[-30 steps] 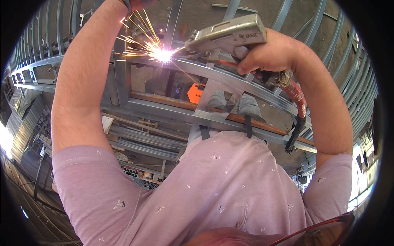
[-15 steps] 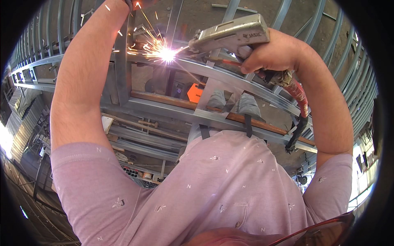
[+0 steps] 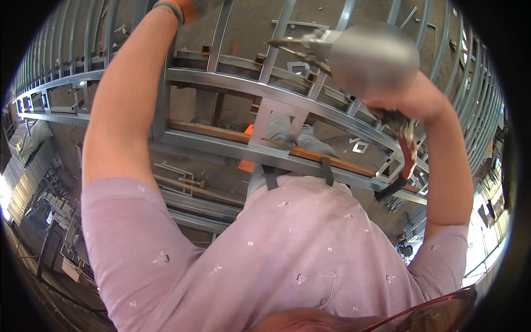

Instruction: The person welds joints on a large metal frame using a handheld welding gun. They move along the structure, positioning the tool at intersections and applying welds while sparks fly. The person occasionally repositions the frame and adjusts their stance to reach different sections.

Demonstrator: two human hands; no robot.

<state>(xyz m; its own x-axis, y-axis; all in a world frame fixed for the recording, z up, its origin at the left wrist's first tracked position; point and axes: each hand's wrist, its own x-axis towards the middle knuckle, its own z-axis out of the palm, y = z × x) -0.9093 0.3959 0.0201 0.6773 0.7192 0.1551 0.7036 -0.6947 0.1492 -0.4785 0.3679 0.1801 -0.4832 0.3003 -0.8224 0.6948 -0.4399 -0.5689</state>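
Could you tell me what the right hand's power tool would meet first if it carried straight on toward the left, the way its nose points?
Probably the upright steel stud just left of the grey power tool held by the right hand. Depth is unclear, so the nose may pass above it.

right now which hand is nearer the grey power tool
Right. The right hand grips the grey power tool from below. The left hand, mostly cut off at the top edge, is well off to the tool's left.

the grey power tool point(image 3: 354, 58) sat in the right hand's point(image 3: 412, 102) closed grip, its blurred body bulging above the fist. its narrow nose pointed left of the grip, over a steel frame rail point(image 3: 232, 83).
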